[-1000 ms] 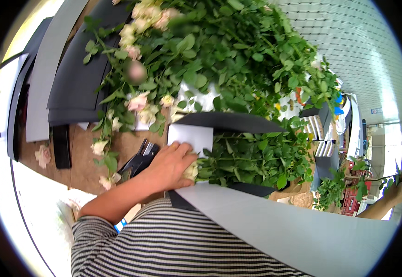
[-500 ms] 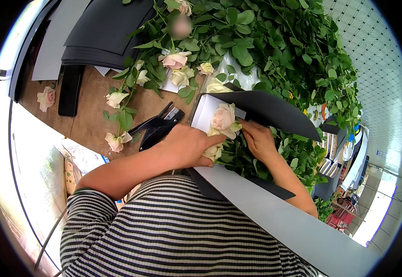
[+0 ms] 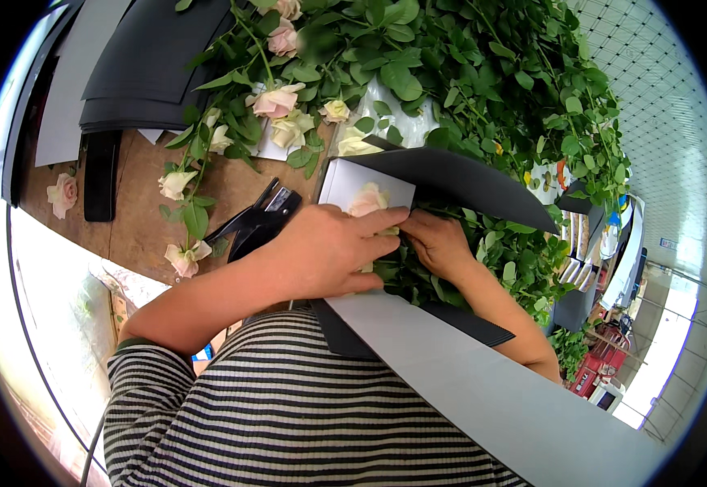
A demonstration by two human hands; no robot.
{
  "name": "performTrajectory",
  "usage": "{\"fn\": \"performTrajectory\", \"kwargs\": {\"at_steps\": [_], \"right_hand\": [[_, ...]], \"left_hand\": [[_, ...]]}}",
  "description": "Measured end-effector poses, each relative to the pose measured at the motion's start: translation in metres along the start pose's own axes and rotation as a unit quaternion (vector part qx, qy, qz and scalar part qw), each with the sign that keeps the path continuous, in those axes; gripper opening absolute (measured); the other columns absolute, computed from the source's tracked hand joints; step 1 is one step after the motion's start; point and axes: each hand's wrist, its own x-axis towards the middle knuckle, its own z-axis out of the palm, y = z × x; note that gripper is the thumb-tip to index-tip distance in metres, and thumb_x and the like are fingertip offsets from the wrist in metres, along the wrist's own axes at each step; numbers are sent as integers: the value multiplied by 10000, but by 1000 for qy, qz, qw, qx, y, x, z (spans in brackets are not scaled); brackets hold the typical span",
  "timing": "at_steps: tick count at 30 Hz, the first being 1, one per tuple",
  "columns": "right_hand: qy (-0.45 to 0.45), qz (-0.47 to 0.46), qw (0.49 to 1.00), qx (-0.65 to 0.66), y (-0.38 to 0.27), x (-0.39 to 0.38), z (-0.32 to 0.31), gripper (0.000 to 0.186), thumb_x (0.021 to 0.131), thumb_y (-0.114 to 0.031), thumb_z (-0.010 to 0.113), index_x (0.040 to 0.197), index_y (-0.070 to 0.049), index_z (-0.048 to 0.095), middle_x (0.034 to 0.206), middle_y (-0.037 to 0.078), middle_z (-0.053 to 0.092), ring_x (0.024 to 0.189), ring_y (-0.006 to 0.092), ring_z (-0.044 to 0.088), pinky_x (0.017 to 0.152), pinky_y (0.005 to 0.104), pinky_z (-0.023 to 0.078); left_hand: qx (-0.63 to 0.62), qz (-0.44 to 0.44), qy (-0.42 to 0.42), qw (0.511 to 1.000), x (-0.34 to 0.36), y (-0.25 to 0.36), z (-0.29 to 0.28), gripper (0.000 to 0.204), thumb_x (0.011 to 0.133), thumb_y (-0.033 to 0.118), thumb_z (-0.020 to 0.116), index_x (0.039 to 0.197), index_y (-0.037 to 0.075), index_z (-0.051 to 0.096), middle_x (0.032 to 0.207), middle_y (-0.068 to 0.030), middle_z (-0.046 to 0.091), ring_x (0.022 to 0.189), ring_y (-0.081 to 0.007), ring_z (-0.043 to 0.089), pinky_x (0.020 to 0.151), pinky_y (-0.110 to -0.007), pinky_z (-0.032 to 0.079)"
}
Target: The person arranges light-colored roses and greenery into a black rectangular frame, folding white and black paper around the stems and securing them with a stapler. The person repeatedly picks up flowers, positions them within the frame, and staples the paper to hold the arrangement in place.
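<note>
While a loose pink rose point(image 3: 62, 195) lies near the left edge of the brown table point(image 3: 136, 195), a flat black slab point(image 3: 101, 176) sits just beside it, stack of black sheets point(image 3: 144, 69) behind. Next along, as I see it: pale drooping rose point(image 3: 185, 258), then a black stapler point(image 3: 262, 215) near the left hand point(image 3: 333, 250). That hand is half-open, thumb well apart from the fingers, laid across a bunch of roses point(image 3: 369, 200); one pink head shows past its fingers, over a white card point(image 3: 344, 180). Right hand point(image 3: 437, 242) next: fingers bent close together beside the left fingertips, among the leaves just past the heads; what it pinches is hidden, can't tell. Black curved sheet point(image 3: 467, 178) stands along the bunch's far side; long grey sheet point(image 3: 483, 381) slants off on the near side. Leafy greenery point(image 3: 491, 89) heaped beyond, pale grid-patterned sheeting point(image 3: 646, 105) far right.
</note>
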Motion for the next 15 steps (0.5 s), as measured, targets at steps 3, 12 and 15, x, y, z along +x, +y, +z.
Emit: {"fn": "performTrajectory", "kwargs": {"at_steps": [3, 12, 15], "right_hand": [[-11, -1, 999, -42, -3, 0, -2, 320, 793, -65, 604, 1095, -171, 628, 835, 62, 605, 686, 292, 621, 559, 378, 514], [-109, -186, 935, 283, -32, 43, -207, 390, 912, -230, 568, 1226, 1, 554, 1082, 138, 638, 953, 256, 628, 791, 343, 507], [374, 67, 913, 151, 58, 65, -263, 411, 908, -273, 586, 1198, 18, 569, 1064, 107, 639, 983, 193, 603, 843, 315, 473]], "left_hand": [[78, -35, -109, 990, 4, 0, 12, 549, 615, 370, 788, 1066, 103, 626, 1360, -82, 469, 622, -274, 640, 603, -359, 534], [100, -79, -158, 979, 2, 5, 3, 598, 672, 479, 745, 1112, 89, 631, 1384, -154, 443, 646, -296, 657, 635, -372, 542], [92, -68, -179, 977, 7, 9, 0, 592, 683, 479, 736, 1114, 86, 633, 1400, -148, 429, 638, -289, 659, 625, -368, 542]]}}
